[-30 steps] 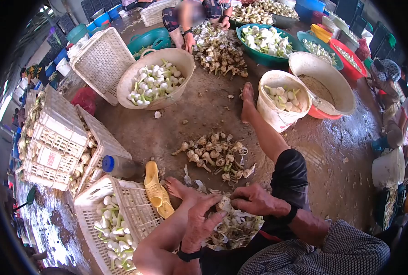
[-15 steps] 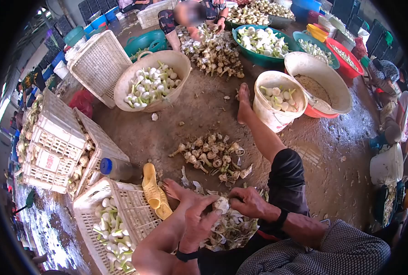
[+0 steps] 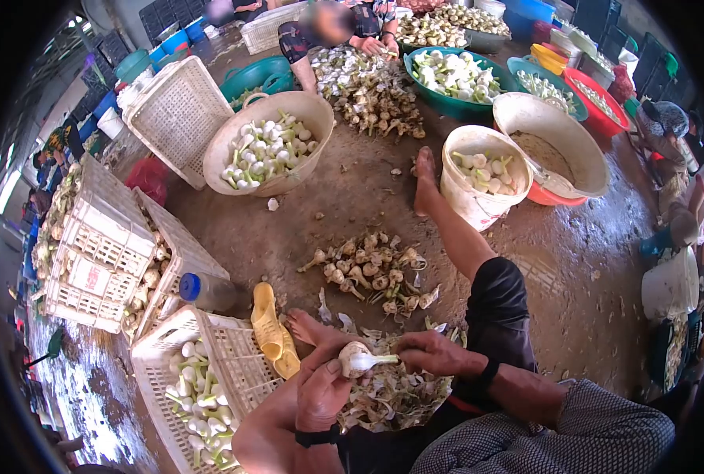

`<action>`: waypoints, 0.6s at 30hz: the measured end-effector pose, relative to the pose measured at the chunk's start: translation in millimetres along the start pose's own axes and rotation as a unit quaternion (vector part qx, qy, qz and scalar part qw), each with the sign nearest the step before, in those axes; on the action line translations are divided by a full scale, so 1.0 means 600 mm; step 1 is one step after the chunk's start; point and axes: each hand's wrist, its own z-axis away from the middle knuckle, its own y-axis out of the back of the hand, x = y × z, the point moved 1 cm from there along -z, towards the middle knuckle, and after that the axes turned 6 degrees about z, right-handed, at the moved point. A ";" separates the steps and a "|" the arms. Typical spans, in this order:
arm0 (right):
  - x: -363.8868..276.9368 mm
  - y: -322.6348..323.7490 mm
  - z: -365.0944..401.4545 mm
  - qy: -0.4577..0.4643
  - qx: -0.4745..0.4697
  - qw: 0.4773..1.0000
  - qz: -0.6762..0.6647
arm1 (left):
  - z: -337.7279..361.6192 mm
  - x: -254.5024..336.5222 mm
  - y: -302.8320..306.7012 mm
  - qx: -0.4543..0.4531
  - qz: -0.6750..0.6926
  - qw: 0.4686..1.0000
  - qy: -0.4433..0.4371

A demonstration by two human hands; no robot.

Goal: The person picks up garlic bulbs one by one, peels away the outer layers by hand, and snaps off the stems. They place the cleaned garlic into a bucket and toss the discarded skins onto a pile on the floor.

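The left hand (image 3: 320,395) had its grip around a garlic bulb (image 3: 357,359), above the peel scraps (image 3: 399,403). The right hand (image 3: 439,352) was at the stem tip; its grip was hard to tell. The bulb looked light and firm, its skin thin, best held by its round sides.

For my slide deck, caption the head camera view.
Left hand grips a garlic bulb, right hand by its stem, above scattered peelings.
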 end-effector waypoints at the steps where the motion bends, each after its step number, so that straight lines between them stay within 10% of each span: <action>1: -0.015 0.012 0.000 -0.028 -0.008 0.998 -0.049 | 0.000 -0.002 0.001 0.000 0.005 1.000 0.003; 18: -0.065 0.024 0.024 -0.012 -0.127 0.964 -0.232 | -0.001 -0.019 0.010 -0.021 0.038 0.998 0.038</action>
